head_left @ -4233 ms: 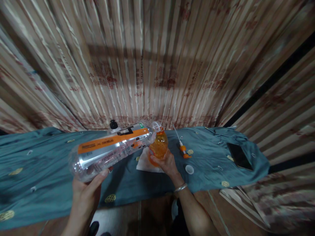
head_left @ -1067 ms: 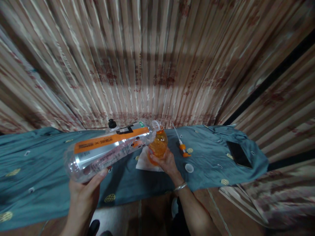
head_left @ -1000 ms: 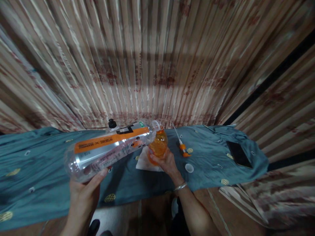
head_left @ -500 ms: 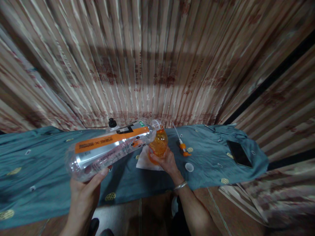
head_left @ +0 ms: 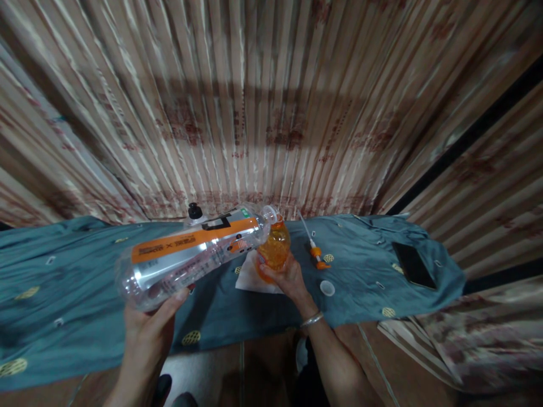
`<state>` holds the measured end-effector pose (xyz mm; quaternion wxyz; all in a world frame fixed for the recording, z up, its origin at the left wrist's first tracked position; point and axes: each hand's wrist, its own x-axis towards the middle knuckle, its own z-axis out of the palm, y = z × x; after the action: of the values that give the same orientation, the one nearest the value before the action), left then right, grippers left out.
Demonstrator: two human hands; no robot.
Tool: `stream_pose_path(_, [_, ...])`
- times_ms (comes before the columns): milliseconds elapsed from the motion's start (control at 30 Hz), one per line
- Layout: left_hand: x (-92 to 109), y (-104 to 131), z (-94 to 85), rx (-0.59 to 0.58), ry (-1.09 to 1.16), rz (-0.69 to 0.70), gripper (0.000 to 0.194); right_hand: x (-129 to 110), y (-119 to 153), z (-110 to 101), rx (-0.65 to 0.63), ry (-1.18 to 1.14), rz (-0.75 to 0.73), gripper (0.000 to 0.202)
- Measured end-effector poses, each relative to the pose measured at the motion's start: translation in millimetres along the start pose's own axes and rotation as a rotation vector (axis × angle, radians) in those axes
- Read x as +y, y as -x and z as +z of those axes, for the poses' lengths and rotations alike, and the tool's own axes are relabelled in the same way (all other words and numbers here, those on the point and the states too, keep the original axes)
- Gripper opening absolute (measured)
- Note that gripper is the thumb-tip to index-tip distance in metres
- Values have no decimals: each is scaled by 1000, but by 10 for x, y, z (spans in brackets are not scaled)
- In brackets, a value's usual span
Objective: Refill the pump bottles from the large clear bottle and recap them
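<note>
Head view: your left hand (head_left: 148, 328) has its fingers wrapped around the base end of the clear bottle (head_left: 199, 249); your right hand (head_left: 291, 278) grips the orange bottle (head_left: 276, 246).
Clear bottle: held tilted above the tabletop (head_left: 360, 297), its mouth at the orange bottle's neck; you can't tell whether they touch. It looks light and thin-walled, likely to dent if squeezed; cradle the base end from below.
Orange bottle: between the tabletop's far and near edges, over a white tissue (head_left: 248, 277). Its smooth plastic may turn slippery when wet; hold it around the lower body, clear of the neck.
Tabletop cover: teal cloth (head_left: 76, 305), wrinkled, probably soft footing. Near the far edge stands a black-capped bottle (head_left: 195, 211); right of your right hand lie an orange pump head (head_left: 316, 258), a white cap (head_left: 327, 288) and, towards the right end, a phone (head_left: 413, 265).
Room: dim; a striped curtain (head_left: 275, 113) hangs beyond the far edge, tiled floor (head_left: 220, 376) below the near one.
</note>
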<state>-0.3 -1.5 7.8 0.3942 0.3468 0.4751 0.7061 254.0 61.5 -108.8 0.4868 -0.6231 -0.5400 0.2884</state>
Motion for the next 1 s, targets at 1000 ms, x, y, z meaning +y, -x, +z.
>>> stream_pose_path(1000, [-107, 12, -60, -33, -25, 14, 54, 16, 12, -53, 19, -10, 26, 62])
